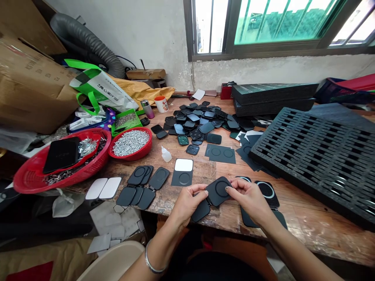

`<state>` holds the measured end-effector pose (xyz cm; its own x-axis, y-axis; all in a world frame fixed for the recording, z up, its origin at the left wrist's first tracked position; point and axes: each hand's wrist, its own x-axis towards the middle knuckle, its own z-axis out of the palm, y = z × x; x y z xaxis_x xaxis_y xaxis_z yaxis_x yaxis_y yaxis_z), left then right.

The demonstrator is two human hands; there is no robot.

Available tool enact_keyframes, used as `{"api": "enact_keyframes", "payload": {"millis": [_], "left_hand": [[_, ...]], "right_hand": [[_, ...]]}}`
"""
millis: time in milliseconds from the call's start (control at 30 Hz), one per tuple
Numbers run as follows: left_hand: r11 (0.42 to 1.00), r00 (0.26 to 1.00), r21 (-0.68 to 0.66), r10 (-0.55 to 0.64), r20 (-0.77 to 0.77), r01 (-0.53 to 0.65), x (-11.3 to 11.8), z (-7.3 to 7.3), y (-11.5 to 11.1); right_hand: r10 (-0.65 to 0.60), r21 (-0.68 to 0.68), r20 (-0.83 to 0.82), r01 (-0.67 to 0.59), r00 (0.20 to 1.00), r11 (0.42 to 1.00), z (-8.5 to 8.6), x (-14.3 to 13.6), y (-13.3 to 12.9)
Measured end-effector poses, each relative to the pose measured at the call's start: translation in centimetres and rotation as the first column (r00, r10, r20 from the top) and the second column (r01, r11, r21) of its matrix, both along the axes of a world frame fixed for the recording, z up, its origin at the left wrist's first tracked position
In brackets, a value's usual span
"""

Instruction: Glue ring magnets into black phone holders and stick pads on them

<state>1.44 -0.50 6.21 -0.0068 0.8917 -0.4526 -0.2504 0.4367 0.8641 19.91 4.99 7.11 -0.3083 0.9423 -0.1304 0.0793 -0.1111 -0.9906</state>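
Head view: hinged matte-black rounded pad (215, 195)

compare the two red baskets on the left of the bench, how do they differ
The big red basket is wider, sits nearest the bench edge and holds a black flat case over mixed metal bits. The small red basket lies further in and holds only a heap of silver screws. Both are round, red and plastic.
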Motion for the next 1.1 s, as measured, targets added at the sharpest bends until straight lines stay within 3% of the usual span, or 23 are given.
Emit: {"api": "enact_keyframes", "payload": {"millis": [167, 767, 1000, 1100], "left_hand": [[0.999, 0.996, 0.048, 0.006, -0.091, -0.002, 0.0, 0.0, 0.1], [0.99, 0.984, 0.14, -0.011, -0.18, 0.036, 0.1, 0.5, -0.3], [0.989, 0.987, 0.149, 0.019, -0.157, 0.005, 0.5, 0.6, -0.6], [0.985, 0.984, 0.168, 0.063, -0.167, -0.034, 0.8, 0.9, -0.7]], "right_hand": [[-0.064, 0.203, 0.153, 0.032, 0.986, 0.979, -1.0, 0.1, -0.4], [-0.096, 0.298, 0.164, 0.043, 0.982, 0.954, -1.3, -0.2, -1.1], [-0.113, 0.382, 0.263, 0.004, 0.958, 0.924, -1.2, -0.1, -1.0], [-0.154, 0.492, 0.406, -0.073, 0.901, 0.867, -1.1, 0.0, -1.0]]}}
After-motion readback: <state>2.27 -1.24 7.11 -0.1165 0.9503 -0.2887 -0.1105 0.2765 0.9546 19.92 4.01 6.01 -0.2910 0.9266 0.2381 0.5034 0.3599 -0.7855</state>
